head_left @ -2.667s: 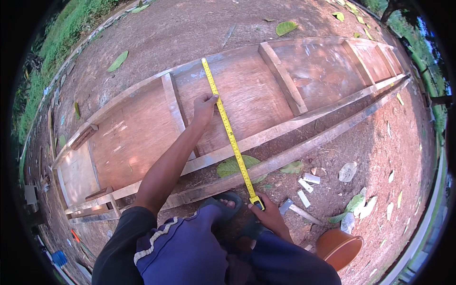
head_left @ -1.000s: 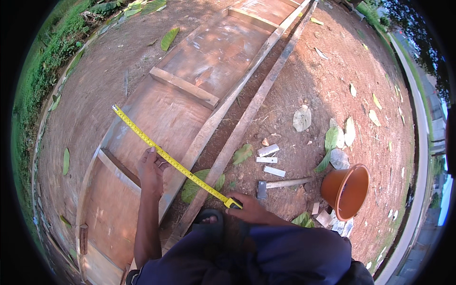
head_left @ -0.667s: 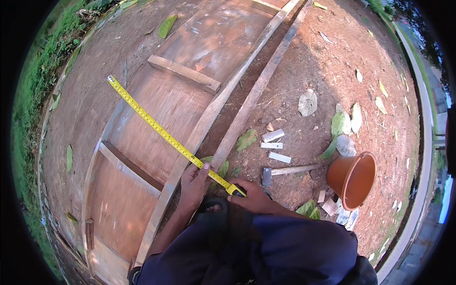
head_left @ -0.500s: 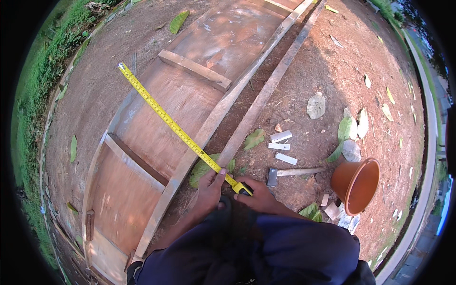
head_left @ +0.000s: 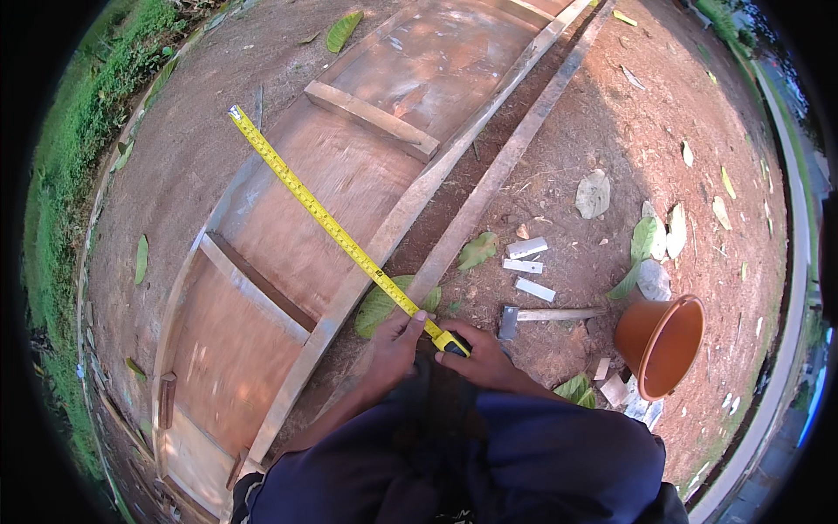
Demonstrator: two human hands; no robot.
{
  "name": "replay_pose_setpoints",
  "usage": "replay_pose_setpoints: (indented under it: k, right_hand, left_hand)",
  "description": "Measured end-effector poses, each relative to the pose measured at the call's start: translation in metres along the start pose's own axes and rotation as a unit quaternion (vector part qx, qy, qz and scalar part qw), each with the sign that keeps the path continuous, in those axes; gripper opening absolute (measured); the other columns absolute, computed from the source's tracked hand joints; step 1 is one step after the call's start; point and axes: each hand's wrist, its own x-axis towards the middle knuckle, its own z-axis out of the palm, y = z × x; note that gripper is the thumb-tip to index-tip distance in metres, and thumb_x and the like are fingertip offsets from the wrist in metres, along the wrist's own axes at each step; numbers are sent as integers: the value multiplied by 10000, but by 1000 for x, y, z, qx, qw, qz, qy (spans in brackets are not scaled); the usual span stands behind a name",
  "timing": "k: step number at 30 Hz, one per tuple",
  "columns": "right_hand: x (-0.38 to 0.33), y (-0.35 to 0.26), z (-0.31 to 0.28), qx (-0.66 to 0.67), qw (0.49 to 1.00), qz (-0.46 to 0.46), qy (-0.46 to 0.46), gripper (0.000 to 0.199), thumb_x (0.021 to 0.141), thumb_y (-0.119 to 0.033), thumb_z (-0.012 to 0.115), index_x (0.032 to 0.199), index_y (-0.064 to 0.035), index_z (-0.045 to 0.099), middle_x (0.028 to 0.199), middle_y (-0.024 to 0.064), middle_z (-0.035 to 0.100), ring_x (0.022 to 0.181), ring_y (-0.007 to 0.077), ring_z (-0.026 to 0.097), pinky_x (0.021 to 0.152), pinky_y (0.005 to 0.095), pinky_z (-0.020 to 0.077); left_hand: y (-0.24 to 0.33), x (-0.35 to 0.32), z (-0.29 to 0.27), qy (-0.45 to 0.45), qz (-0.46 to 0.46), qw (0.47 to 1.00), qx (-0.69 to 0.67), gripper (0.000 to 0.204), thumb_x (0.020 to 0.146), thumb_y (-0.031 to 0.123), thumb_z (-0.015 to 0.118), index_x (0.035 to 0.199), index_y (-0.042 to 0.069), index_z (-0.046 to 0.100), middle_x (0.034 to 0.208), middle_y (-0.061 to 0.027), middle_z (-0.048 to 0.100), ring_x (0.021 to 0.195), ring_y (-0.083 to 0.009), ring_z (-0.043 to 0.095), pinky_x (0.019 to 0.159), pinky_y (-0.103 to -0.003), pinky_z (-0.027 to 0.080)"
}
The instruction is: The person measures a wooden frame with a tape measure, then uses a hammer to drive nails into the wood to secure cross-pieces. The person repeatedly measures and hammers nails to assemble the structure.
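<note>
A yellow tape measure (head_left: 325,220) is drawn out, its blade slanting up and left across a long wooden panel (head_left: 340,175) framed with timber. The blade's tip reaches past the panel's far edge. My left hand (head_left: 397,348) pinches the blade close to the case, thumb on top. In my right hand (head_left: 484,356) is the yellow and black case, with the fingers closed around it. Under the blade, beside the panel, a long loose wooden batten (head_left: 489,185) runs toward the top; its near end is by my left hand.
To the right lie a hammer (head_left: 550,314) with a wooden handle and several pale drilled strips (head_left: 535,288). An orange-brown bucket (head_left: 642,345) is tipped beyond the hammer. Wood offcuts (head_left: 614,389) and dry leaves (head_left: 594,194) are scattered on the bare soil.
The whole scene has shifted slightly right as the view turned. Both hands keep their hold on the tape measure, and its blade stays extended over the panel.
</note>
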Motion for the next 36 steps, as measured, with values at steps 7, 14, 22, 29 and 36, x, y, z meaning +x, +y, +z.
replay_pose_setpoints:
  k: [7, 14, 22, 29, 36]
  right_hand:
    - [1, 4, 3, 16, 999, 41, -8, 555, 893, -240, 793, 1369, -64, 570, 1217, 184, 683, 1117, 265, 684, 981, 394, 522]
    - [-3, 2, -5, 102, 991, 1, -92, 671, 943, -268, 761, 1490, -67, 429, 1364, 205, 604, 1268, 293, 595, 1025, 425, 510]
    - [8, 23, -56, -246, 962, -50, 109, 292, 932, -171, 714, 1179, -27, 658, 1114, 186, 682, 951, 354, 704, 828, 433, 577]
    - [-7, 64, -122, -471, 848, 87, 227, 336, 855, -88, 680, 1188, -59, 651, 1228, 188, 634, 1158, 405, 578, 1003, 490, 486]
    - [9, 65, -129, -471, 855, -21, 219, 293, 820, -110, 685, 1105, -69, 627, 1191, 151, 610, 1179, 363, 580, 993, 495, 474]
  left_hand:
    - [-10, 8, -1, 1, 25, 1000, -1, 344, 1083, 303, 571, 1112, -2, 729, 958, -57, 716, 843, -99, 624, 774, -279, 510]
    - [-17, 12, 1, 1, -58, 984, -169, 378, 1128, 356, 442, 1042, 39, 628, 976, -90, 700, 846, -160, 672, 779, -313, 555]
    - [-18, 5, -11, -20, -115, 947, -299, 387, 1114, 400, 443, 1017, 45, 564, 934, -155, 677, 827, -261, 707, 720, -467, 625]
    - [-12, 4, -6, -28, -85, 972, -217, 349, 1113, 360, 452, 997, 48, 560, 914, -142, 654, 799, -251, 694, 716, -439, 616]
    - [-9, 7, -2, -50, -83, 975, -198, 344, 1111, 354, 477, 993, 48, 578, 904, -143, 689, 772, -233, 711, 682, -370, 605]
